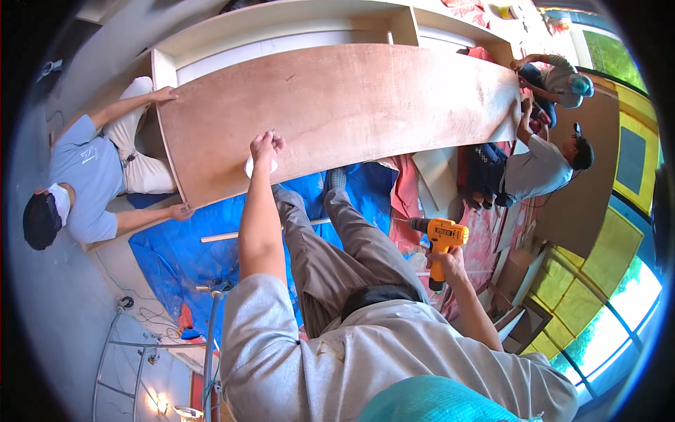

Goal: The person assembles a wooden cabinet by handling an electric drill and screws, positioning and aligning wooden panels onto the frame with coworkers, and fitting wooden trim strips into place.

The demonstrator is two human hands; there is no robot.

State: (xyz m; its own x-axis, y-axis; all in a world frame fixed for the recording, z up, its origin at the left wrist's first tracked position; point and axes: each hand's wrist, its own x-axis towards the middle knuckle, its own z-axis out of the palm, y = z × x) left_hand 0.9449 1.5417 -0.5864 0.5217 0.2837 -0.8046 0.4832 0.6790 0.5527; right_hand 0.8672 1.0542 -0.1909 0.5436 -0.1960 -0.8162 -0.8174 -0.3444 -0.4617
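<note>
Currently, the right hand [450,264] grips a yellow drill [446,234] while the left hand [266,148] reaches over a brown wooden panel [337,112].
The right fingers are wrapped round the drill's handle, its nose pointing left, beside the person's legs; the left fingers are curled, and whether they close on the white thing [250,167] at the wrist I cannot quite tell. The panel stretches across the view just beyond the feet, its far long edge next to a pale open frame [302,15]. A co-worker on the left [88,158] has both hands on its left end; two co-workers on the right [540,169] have hands at the other. Blue sheeting [158,250] and red sheeting [404,186] cover the floor nearby.
</note>
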